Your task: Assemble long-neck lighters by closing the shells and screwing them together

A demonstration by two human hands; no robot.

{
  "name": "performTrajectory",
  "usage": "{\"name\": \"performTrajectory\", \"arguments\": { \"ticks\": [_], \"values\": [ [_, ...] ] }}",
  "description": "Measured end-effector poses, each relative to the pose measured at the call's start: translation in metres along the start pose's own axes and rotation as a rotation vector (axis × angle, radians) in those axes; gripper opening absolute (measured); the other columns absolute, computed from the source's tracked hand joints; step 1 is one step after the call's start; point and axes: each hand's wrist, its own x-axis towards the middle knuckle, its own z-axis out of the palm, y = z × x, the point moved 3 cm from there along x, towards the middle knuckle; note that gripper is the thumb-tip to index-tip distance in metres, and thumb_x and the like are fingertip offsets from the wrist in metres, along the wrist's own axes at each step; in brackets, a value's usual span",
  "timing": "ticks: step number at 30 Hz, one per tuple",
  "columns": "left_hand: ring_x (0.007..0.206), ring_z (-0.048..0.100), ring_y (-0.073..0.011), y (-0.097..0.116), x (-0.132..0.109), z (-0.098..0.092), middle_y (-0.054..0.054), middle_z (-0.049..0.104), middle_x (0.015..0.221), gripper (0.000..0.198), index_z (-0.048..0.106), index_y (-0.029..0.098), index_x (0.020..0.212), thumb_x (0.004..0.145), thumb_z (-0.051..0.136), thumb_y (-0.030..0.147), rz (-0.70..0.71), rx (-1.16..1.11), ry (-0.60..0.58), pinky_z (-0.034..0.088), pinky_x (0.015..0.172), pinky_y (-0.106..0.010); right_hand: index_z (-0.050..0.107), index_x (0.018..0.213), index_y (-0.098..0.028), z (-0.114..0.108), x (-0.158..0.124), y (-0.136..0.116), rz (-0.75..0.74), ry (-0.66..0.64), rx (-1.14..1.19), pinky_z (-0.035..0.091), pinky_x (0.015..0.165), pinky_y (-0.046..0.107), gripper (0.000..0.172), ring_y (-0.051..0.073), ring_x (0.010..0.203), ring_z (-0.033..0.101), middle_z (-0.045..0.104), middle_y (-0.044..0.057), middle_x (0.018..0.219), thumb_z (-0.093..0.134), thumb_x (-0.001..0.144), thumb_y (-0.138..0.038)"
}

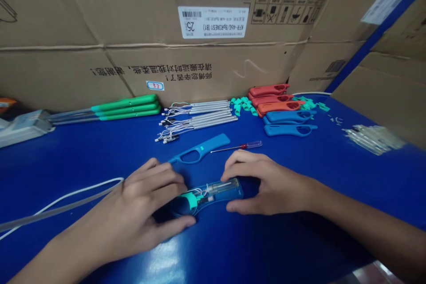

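Observation:
An opened blue lighter housing [229,196] lies on the table between my hands, its inside facing up. In it sit a clear fuel tank [222,186], thin white wires and a green trigger [192,200]. My left hand [146,199] is closed around the trigger end, thumb in front and fingers behind. At the tank end, my right hand [266,182] has its fingertips and thumb curled about the housing. Behind them rests the matching blue half-shell [208,147], with a small green piece on it. A screwdriver [248,145] with a clear and red handle lies beside that half-shell.
Along the cardboard wall [133,22] lie green lighters [129,107], metal tubes with wires [206,117], green triggers [244,105], red housings [269,91] and blue housings [289,130]. Clear tanks [374,137] are at right. A white cable and a clear hose [63,207] cross the left side.

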Motion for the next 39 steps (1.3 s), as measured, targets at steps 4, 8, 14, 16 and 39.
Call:
{"name": "performTrajectory", "arguments": {
  "ticks": [4,8,14,16,39],
  "values": [
    [0.083,0.062,-0.0178,0.004,0.001,0.002,-0.003,0.067,0.094,0.024,0.069,0.021,0.099,0.086,0.065,0.040,0.014,-0.012,0.032,0.044,0.082,-0.036,0.069,0.101,-0.019,0.001,0.000,0.002,-0.005,-0.033,-0.051,0.046,0.082,0.026,0.026,0.015,0.094,0.059,0.061,0.004,0.103,0.076,0.076,-0.026],
    [0.084,0.061,-0.0180,0.005,0.003,0.001,-0.003,0.067,0.092,0.022,0.069,0.021,0.096,0.086,0.065,0.040,0.013,-0.041,0.030,0.043,0.078,-0.034,0.070,0.100,-0.019,0.002,0.001,0.003,-0.016,-0.044,-0.079,0.046,0.082,0.027,0.021,0.016,0.093,0.059,0.062,0.004,0.100,0.072,0.080,-0.026],
    [0.084,0.061,-0.0176,0.006,0.004,0.003,-0.003,0.067,0.091,0.020,0.066,0.021,0.099,0.087,0.065,0.036,-0.028,-0.082,0.063,0.041,0.080,-0.034,0.069,0.102,-0.018,0.002,0.000,0.002,-0.004,-0.047,-0.104,0.046,0.081,0.026,0.023,0.015,0.091,0.059,0.063,0.004,0.100,0.072,0.080,-0.024],
    [0.085,0.062,-0.0181,0.006,0.003,0.005,-0.004,0.067,0.092,0.019,0.066,0.021,0.098,0.087,0.064,0.036,-0.046,-0.091,0.048,0.042,0.081,-0.034,0.068,0.104,-0.017,0.002,-0.001,0.001,0.001,-0.060,-0.102,0.046,0.080,0.026,0.024,0.015,0.091,0.059,0.062,0.004,0.101,0.071,0.081,-0.024],
    [0.100,0.062,-0.0218,0.004,0.000,0.013,-0.005,0.065,0.107,0.024,0.063,0.023,0.105,0.087,0.062,0.039,-0.236,-0.204,-0.006,0.048,0.096,-0.042,0.070,0.106,-0.020,0.002,0.001,0.004,-0.020,-0.020,-0.166,0.047,0.081,0.027,0.023,0.016,0.094,0.060,0.063,0.005,0.102,0.068,0.083,-0.025]
  ]
}}
